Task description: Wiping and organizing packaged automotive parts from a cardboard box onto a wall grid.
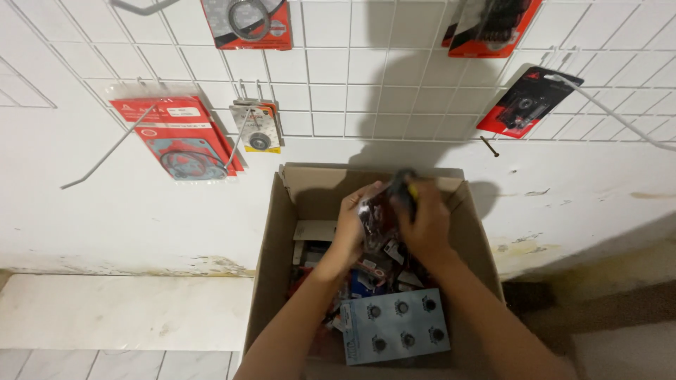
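Seen from above, the left hand (350, 224) and right hand (423, 224) both grip a dark plastic packet (380, 222) over an open cardboard box (271, 267) of packaged parts, including a pale blue card (394, 325). Red packets (176, 137) hang on the wire wall grid (352, 77) behind.
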